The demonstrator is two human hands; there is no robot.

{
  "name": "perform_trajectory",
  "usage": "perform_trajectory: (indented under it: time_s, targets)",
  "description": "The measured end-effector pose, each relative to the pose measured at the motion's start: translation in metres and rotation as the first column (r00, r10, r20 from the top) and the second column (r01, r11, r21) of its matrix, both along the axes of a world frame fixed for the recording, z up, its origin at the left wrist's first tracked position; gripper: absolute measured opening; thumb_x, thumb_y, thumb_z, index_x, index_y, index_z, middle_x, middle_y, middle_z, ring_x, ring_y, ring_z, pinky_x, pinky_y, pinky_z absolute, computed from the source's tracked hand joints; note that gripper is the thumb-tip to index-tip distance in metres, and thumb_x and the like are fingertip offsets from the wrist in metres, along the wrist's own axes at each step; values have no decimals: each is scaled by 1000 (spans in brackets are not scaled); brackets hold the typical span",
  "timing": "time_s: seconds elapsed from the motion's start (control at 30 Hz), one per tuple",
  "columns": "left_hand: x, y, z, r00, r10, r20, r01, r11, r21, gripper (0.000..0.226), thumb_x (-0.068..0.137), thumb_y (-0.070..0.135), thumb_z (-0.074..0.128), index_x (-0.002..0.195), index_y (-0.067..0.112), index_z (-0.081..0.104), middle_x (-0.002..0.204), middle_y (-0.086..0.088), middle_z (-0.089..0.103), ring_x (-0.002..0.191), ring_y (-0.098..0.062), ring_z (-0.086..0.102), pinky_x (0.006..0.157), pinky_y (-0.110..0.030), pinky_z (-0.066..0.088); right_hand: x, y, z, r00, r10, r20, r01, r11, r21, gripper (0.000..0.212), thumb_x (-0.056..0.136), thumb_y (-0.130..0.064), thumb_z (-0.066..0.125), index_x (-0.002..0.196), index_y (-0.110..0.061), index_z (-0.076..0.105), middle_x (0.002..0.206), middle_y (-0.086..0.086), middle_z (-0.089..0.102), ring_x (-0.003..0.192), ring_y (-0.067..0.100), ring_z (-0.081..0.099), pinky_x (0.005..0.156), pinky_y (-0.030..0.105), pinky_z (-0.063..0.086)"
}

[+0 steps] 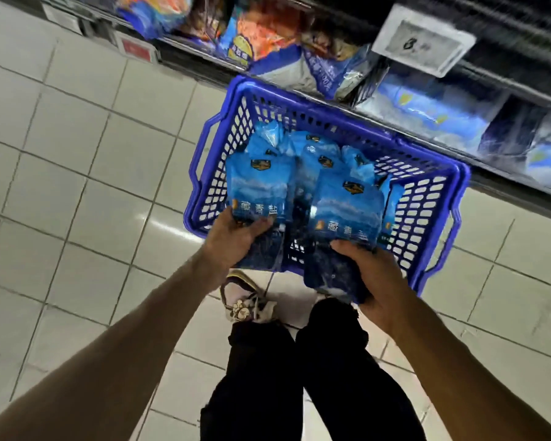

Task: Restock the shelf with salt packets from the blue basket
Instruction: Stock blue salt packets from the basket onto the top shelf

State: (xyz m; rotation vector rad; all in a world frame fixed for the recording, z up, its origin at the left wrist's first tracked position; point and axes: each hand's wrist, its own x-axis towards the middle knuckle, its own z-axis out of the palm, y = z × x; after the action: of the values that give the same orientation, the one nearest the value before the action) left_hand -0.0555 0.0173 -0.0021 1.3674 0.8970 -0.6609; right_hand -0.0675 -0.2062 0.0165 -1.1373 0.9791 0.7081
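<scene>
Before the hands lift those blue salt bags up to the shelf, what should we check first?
1. Left hand holds a salt packet by its lower end: ok.
2. Right hand holds another packet: ok.
3. Both packets are clear of the blue basket walls: cannot tell, they hang over it.
4. Basket sits flat on the floor by the shelf: ok.
5. Free space on the shelf for these packets: cannot tell, the picture is blurred there.
6. More packets remain in the basket: ok.

Tiled floor [77, 186], price tag [423, 39], shoe [245, 300]
</scene>
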Motion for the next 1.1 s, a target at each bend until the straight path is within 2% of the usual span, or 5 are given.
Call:
perform_trajectory:
  time_s: [0.17, 0.37, 0.63, 0.9, 1.1]
  targets:
    - [-44, 1, 132, 986, 160, 49, -152, 978, -140, 50, 81, 21, 75, 129, 8, 65, 117, -13, 75, 95, -25, 74, 84, -41, 62, -21, -21, 114, 993, -23, 117, 18, 999, 39, 38, 68, -20, 78, 106, -13, 76, 93, 6, 79, 76, 22, 76, 65, 32, 59]
    - [-84, 2, 307, 984, 138, 111, -135, 990, -37, 44, 77, 23, 78, 120, 18, 69, 111, -6, 78, 96, -23, 76, 76, -35, 63, -59, -56, 278, 985, 75, 158, -71, 997, -32, 65, 64, -33, 86, 119, -4, 69, 86, 8, 77, 65, 21, 74, 54, 29, 56]
    - [-82, -34, 499, 955, 102, 280, -116, 993, 33, 56, 60, 41, 83, 111, 20, 73, 106, -3, 79, 96, -25, 76, 82, -41, 62, -93, -97, 471, 939, -27, 344, 19, 1000, 25, 41, 76, -26, 83, 114, -12, 74, 112, 19, 75, 94, 34, 75, 73, 40, 60]
    - [-72, -72, 580, 918, -159, 363, 157, 987, 35, 59, 51, 54, 89, 105, 35, 74, 104, 4, 79, 92, -22, 77, 72, -37, 62, -178, -123, 575, 845, -322, 428, 377, 925, -50, 31, 67, -24, 80, 97, -16, 78, 103, 20, 77, 86, 37, 76, 65, 42, 62]
    - [-61, -140, 600, 785, -449, 426, 476, 878, 48, 56, 52, 51, 84, 104, 36, 70, 98, 17, 78, 88, -6, 76, 68, -25, 59, -248, -134, 592, 685, -527, 503, 665, 734, -137, 38, 63, -19, 82, 98, -4, 76, 97, 22, 77, 83, 36, 76, 64, 39, 62]
